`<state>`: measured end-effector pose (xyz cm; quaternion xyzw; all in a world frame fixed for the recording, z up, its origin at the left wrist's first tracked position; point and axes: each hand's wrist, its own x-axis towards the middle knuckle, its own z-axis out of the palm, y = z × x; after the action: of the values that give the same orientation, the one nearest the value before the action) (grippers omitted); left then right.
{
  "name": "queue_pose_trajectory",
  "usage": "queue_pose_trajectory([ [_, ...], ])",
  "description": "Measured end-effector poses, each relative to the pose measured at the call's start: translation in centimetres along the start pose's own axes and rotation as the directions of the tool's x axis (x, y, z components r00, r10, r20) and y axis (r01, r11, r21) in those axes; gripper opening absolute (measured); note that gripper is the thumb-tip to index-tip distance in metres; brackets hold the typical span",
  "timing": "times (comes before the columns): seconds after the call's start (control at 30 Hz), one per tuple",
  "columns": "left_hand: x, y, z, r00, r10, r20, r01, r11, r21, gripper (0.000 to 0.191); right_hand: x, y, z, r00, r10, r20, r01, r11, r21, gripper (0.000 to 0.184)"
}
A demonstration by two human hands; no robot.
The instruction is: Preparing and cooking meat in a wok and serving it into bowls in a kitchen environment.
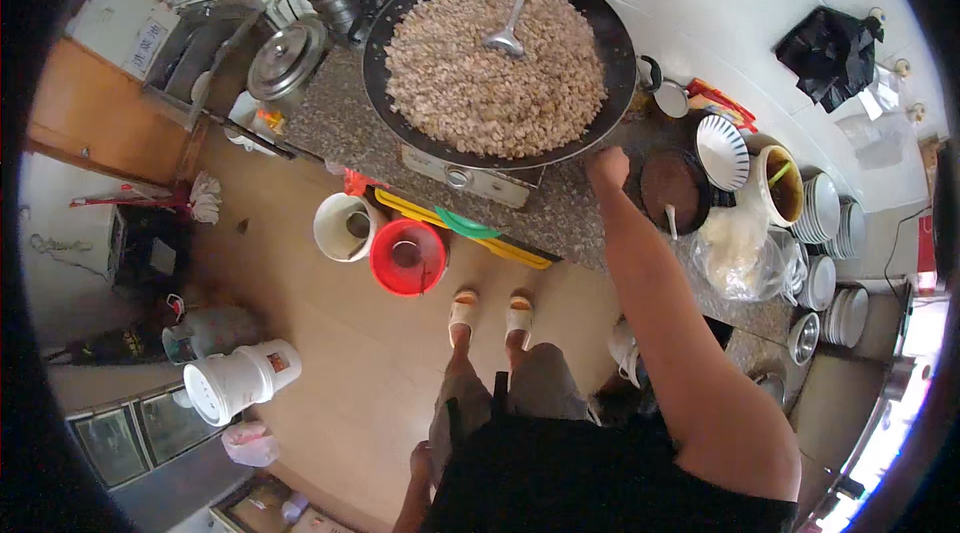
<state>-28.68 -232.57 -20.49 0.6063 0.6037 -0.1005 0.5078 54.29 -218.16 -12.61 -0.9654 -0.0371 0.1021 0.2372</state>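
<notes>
A wide black wok [375, 101] sits on a gas stove [495, 188], heaped with cooked minced food [465, 82], possibly minced meat. A metal ladle [506, 42] rests in the heap, its handle leaning over the far rim. Just right of the stove, my right hand [609, 169] leans on the granite counter [574, 214]. It looks curled into a fist, and I see nothing in it. My left hand [422, 462] hangs low beside my leg, partly cut off by my clothing; its fingers are unclear. No hand touches the ladle.
Right of my arm stand a dark pan of brown sauce [670, 188] with a spoon, a striped bowl [722, 153], a tub [791, 195], a plastic bag [739, 263] and stacked plates [817, 210]. Left is a lidded pot [286, 58]. White [330, 233] and red buckets [409, 274] stand below.
</notes>
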Motion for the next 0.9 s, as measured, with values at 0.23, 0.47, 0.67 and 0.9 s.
queue_pose_trajectory([
  [0.23,4.5,6.6,-3.6,0.996,-0.079,0.045,0.089,0.928,-0.361,0.014,-7.3,4.6,-1.4,0.993,-0.102,0.053,0.063,0.869,0.491,0.027],
  [0.47,11.2,15.1,-4.4,0.995,0.052,-0.083,-0.077,0.938,-0.338,0.027,-20.4,-8.3,-23.6,0.866,-0.357,-0.35,0.463,0.309,0.831,0.007],
  [0.67,17.0,27.1,-5.8,0.815,0.579,-0.016,-0.576,0.813,0.087,0.031,-15.7,-14.0,-18.9,0.561,-0.583,-0.588,0.823,0.472,0.317,0.026],
  [0.9,24.3,48.3,-4.2,0.599,0.8,-0.04,-0.789,0.598,0.142,0.033,-29.1,7.8,-15.3,0.945,-0.324,-0.05,0.321,0.881,0.348,0.028],
])
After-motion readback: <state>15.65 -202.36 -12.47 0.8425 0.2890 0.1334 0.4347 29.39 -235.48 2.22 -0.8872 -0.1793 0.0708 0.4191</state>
